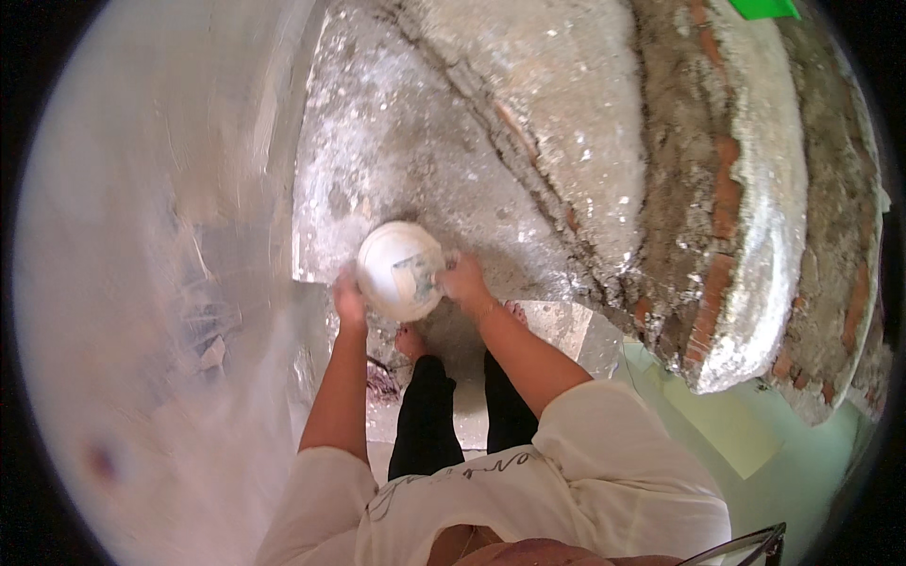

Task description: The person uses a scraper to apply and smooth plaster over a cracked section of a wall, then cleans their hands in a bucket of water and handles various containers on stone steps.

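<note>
Bucket (white) held between left fingers and right fingers.

You've got a streaky grey wall on yr L & rough steps w/ brick showing on yr R. Bright green bit top R; pale green surface lwr R, nr steps.

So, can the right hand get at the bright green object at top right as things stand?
Probably not: the right hand is occupied at the white round container, and the green object looks far off, with rough steps between.
</note>
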Tool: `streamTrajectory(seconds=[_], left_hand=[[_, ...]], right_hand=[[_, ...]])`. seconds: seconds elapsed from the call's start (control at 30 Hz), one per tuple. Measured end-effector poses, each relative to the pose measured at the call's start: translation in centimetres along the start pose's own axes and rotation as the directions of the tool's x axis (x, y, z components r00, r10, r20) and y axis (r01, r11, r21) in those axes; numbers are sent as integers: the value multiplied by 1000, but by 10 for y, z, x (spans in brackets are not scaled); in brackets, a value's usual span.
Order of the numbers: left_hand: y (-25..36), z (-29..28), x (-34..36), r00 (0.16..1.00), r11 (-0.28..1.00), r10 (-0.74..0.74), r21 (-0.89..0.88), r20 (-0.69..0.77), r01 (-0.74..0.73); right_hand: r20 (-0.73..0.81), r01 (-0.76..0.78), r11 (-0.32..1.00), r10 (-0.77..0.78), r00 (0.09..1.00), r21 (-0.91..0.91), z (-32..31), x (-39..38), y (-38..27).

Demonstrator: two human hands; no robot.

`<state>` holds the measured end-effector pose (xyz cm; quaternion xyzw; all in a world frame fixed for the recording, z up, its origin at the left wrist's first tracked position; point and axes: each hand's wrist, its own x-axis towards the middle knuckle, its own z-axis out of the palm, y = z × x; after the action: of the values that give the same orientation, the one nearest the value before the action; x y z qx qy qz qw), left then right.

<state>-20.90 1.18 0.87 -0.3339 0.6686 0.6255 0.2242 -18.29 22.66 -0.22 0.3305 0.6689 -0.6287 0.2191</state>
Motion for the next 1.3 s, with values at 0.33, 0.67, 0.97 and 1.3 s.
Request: streamTrajectory(seconds=[0.33,0.67,0.97,1.3], left_hand=[[73,-22,-122,999,978,49,-202,14,-45],[88,-15,-176,962,981,114,124,247,-148],[105,9,-235,970,951,46,286,240,-116],[81,-26,-253,997,941,35,334,68,-56]], right_hand=[[25,187,839,-232,972,510,-126,-205,-189],[-556,456,819,-211,804,348,-330,-314,-247],[-746,143,980,-198,635,-138,-401,-305,-172],[-590,326,819,-568,573,-472,-432,-239,-250]])
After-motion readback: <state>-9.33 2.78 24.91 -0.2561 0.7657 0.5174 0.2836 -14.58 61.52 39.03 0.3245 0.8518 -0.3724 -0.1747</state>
